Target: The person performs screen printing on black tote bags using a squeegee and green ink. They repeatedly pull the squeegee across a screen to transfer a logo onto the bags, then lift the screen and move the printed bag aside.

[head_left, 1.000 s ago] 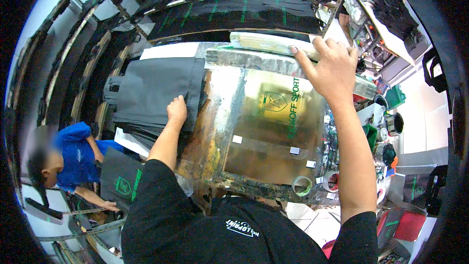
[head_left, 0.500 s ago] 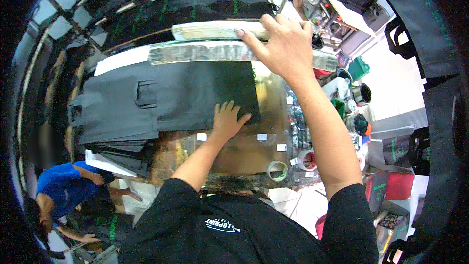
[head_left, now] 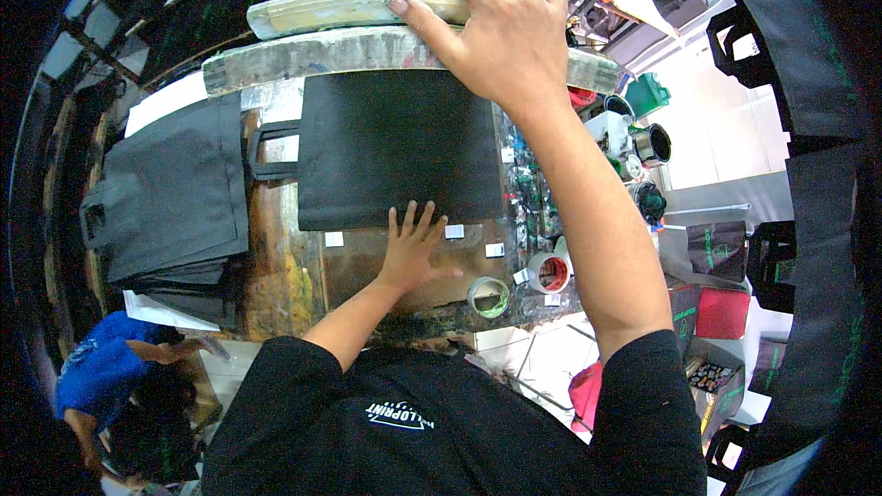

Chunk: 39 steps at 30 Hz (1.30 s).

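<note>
Down near, a tape roll (head_left: 474, 300) sits on the worktop (head_left: 278, 266); just beyond, the left hand (head_left: 410, 255) spreads its grip wide, fingertips over the near edge of the black bag (head_left: 395, 152). That bag lies flat, right of a bag stack (head_left: 179, 193). Far side, past a grey beam (head_left: 303, 57), the right hand (head_left: 511, 35) has its grip closed on a pale bar (head_left: 340, 13)!
</note>
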Motion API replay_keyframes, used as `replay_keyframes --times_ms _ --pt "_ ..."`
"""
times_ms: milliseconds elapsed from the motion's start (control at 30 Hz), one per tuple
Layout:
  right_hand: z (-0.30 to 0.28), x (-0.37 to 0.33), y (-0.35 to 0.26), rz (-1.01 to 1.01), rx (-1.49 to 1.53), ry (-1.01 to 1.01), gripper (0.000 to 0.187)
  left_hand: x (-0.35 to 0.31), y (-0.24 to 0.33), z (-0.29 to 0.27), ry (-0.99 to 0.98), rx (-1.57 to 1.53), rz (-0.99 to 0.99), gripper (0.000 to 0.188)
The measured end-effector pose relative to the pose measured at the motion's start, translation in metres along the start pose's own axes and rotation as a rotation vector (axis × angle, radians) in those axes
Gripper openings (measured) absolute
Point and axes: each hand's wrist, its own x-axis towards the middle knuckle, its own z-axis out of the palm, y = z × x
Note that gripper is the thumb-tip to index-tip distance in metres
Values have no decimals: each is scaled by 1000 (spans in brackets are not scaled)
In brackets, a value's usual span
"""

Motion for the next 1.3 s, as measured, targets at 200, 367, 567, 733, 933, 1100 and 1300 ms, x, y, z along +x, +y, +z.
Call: replay_keyframes --times_ms 200,367,567,733,933,1100,1300 --pt "-3 -1 -5 29 22 -53 65 -6 12 7 61 3 0 117" --pt "-7 -7 -6 30 31 -59 63 -10 6 -1 2 -6 38 115" --pt "-7 -2 -6 20 17 -35 62 -1 5 -35 -236 33 1 114" --pt "-9 -9 -12 33 18 -70 62 7 -8 -126 238 -651 -309 96" --pt "-18 -123 -33 35 125 -481 49 -50 -35 -255 571 -1982 -481 131" --pt "45 -195 -38 81 138 -694 64 -90 -42 -172 470 -1688 -996 115" --pt "35 -186 -28 100 167 -816 60 -103 -66 -129 382 -1660 -1049 114"
